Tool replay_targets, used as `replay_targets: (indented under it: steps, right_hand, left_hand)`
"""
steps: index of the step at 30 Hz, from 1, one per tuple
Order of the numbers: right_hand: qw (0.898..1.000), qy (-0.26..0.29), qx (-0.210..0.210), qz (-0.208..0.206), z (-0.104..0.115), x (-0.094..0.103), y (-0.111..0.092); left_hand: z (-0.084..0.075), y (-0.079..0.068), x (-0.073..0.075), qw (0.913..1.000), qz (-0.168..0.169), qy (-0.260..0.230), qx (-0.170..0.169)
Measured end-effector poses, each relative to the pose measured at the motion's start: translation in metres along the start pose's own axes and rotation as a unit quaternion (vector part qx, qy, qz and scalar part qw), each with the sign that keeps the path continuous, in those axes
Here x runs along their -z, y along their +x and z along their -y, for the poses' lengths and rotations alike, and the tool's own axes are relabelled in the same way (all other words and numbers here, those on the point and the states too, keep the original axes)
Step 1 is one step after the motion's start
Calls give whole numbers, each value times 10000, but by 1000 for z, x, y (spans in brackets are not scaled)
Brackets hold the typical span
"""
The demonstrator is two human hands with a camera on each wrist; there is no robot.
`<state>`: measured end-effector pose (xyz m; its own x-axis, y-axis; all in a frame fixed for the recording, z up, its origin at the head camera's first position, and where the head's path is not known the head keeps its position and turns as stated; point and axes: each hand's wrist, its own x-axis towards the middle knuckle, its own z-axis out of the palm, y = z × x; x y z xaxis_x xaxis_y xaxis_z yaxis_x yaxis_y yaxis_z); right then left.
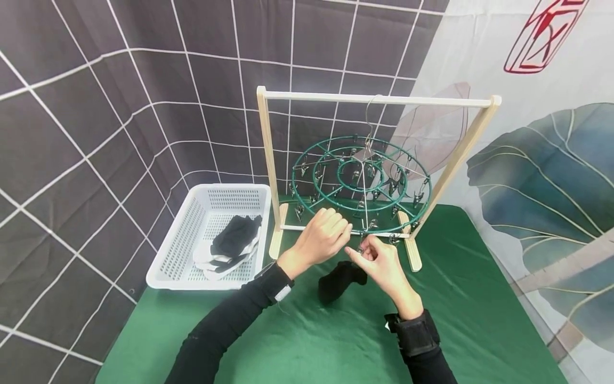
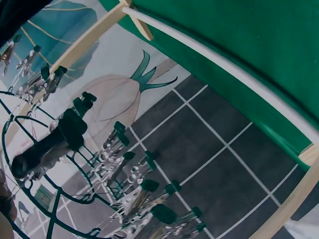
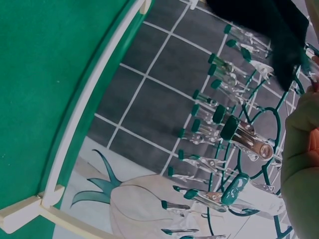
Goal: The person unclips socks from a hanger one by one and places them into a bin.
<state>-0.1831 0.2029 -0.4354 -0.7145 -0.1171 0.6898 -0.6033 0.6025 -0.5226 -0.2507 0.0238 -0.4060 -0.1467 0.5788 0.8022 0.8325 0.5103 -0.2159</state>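
Observation:
A black sock hangs below both hands, at the front of a round green clip hanger. My right hand pinches a small clip at the hanger's front rim, its thumb and forefinger close together above the sock. To its left is my left hand, back upward and fingers curled in front of the rim; its fingertips are hidden, so I cannot tell what it holds. In the right wrist view the sock fills the upper right, beside the right hand. More clips dangle from the rings.
The hanger hooks onto a white bar of a wooden stand. At left, a white plastic basket contains black and white socks. A green cloth covers the table. A tile-patterned backdrop stands behind.

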Motion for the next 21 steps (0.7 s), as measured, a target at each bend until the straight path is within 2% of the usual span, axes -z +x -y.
replay_targets:
  steps: [2, 5, 7, 10, 12, 14, 15, 16, 17, 19, 21]
  right_hand:
    - [10000, 0, -13, 55, 0, -1, 1]
    - [9999, -19, -36, 123, -1, -2, 2]
    - [9999, -43, 1, 114, -3, -2, 2]
    - [9999, -133, 51, 42, -5, -1, 2]
    - [9998, -194, 22, 9, -4, 0, 2]
    - [9997, -244, -64, 12, -3, 0, 2]
    - [9996, -246, -115, 35, -2, 0, 2]
    - [9995, -249, -180, 59, -2, 0, 2]
    - [9994, -225, -248, 87, -1, 0, 2]
    - [9991, -202, -369, 109, 1, 1, 2]
    - [9988, -188, -447, 74, 2, 1, 2]
  left_hand:
    - [-1, -5, 0, 9999, -79, -31, 85]
    - [-1, -14, -1, 9989, -368, -204, 184]
    - [-4, -21, -3, 9957, -781, -459, 190]
    - [-16, -36, -7, 9845, -1482, -927, 133]
    - [-29, -49, -10, 9765, -1563, -1449, 325]
    - [-44, -62, -12, 9652, -1236, -2148, 831]
    - [-51, -68, -13, 9542, -925, -2567, 1230]
    - [-57, -73, -13, 9385, -590, -2978, 1647]
    - [-62, -77, -13, 9170, -246, -3406, 2064]
    - [-69, -83, -13, 8617, 353, -4229, 2783]
    - [-71, -85, -14, 7940, 841, -4983, 3379]
